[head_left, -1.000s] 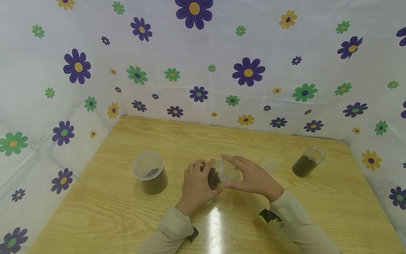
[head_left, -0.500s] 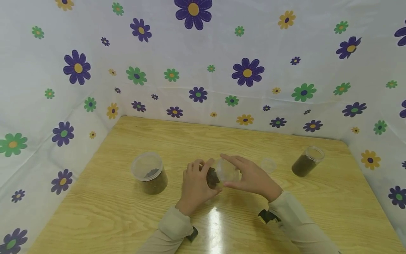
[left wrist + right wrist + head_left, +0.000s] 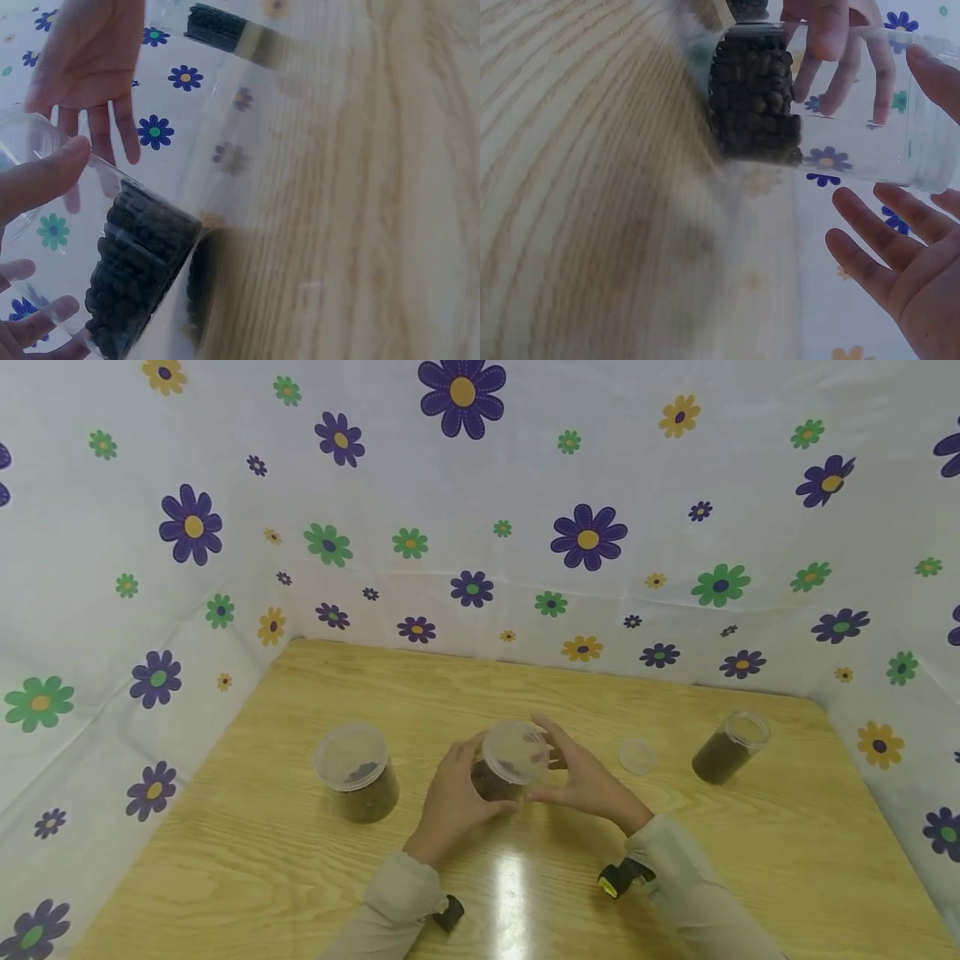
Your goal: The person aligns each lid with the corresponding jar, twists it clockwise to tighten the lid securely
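Note:
A clear plastic jar [image 3: 516, 752] with a translucent round top stands nearly upright at the middle of the table. Dark beans [image 3: 751, 97] fill roughly its lower half. My left hand [image 3: 453, 797] grips the jar's side, thumb in front and fingers behind. In the left wrist view the left thumb [image 3: 45, 180] lies across the wall near the jar's top end. My right hand [image 3: 592, 783] is spread around the jar's right side, close to its top. Its fingers [image 3: 877, 244] are parted and relaxed, with the thumb near the rim in the right wrist view.
A wider translucent-topped jar [image 3: 367, 795] with dark contents stands to the left. A narrower, tall jar [image 3: 723, 753] of dark contents stands at the right. Near it lies a small clear disc [image 3: 637, 756]. A flower-printed cloth [image 3: 517, 602] surrounds the wooden table [image 3: 247, 860].
The jar has gone from tipped toward the right to nearly upright. My right hand has loosened from its top end, and my left hand keeps its grip.

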### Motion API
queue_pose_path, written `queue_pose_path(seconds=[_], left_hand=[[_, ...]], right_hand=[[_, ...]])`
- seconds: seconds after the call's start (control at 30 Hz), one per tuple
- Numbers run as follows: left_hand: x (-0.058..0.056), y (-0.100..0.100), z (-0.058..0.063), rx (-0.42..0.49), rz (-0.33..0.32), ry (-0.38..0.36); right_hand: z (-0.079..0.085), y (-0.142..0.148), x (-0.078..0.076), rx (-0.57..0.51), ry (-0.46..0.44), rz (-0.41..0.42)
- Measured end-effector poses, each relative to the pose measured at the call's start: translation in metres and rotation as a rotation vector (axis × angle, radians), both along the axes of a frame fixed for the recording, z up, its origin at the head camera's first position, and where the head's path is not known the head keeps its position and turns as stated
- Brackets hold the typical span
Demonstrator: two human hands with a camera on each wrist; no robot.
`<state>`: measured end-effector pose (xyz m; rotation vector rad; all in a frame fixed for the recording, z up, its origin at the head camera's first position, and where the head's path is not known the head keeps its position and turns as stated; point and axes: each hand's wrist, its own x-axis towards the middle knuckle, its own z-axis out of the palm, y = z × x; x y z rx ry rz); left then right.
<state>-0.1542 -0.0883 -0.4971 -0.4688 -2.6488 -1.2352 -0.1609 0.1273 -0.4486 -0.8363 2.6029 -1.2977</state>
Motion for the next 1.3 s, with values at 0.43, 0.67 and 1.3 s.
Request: queue_pose_path(seconds=[0.43,0.67,1.3], left_hand=[[-0.005,-0.005,-0.001,0.318,-0.091,-0.249],[-0.014,-0.010,-0.001,0.373,-0.118,-0.359],[-0.077,-0.022,-0.003,0.376,0.139,-0.207]], right_hand=[[-0.027,-0.005,-0.010,-0.080,-0.161,0.023],[-0.029,-0.012,-0.017,-0.099,-0.169,0.016],[-0.042,-0.064,-0.081,-0.214,-0.242,-0.116]])
